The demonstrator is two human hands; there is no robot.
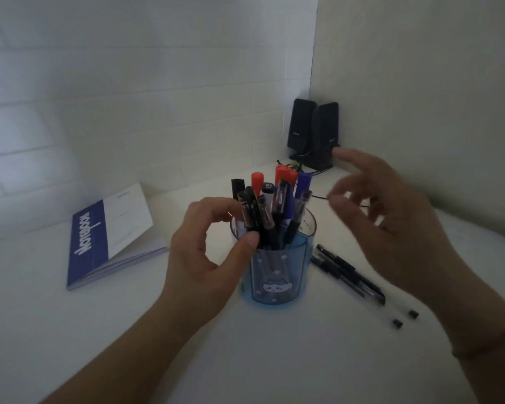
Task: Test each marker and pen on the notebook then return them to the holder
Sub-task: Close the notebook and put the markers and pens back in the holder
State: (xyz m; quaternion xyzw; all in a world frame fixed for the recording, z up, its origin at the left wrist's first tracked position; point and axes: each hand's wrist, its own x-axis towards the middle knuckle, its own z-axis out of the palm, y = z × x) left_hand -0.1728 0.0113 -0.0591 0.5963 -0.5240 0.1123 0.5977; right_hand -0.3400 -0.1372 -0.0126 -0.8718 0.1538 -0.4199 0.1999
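- The left hand [207, 252] is curling around the near-left side of the blue see-through holder [277, 275], with its thumb and forefinger closing on a black capped pen [252, 220] that is standing in the cup.
- The right hand [397, 228] is hovering open to the right of the holder, fingers spread and blurred, gripping nothing.
- The holder is standing upright in the middle of the white table [274, 360], crowded with pens and markers: red caps [283, 173] and a blue cap [303, 182] are sticking up at the far side, black pens nearer.
- Two black pens [347, 272] are lying flat on the table just right of the holder, with two small dark caps [404, 318] lying near their tips.
- The notebook [105, 237], blue and white, is lying closed at the left, well apart from the holder, its cover lifting a little.
- Two black speakers [312, 129] are standing in the far corner.
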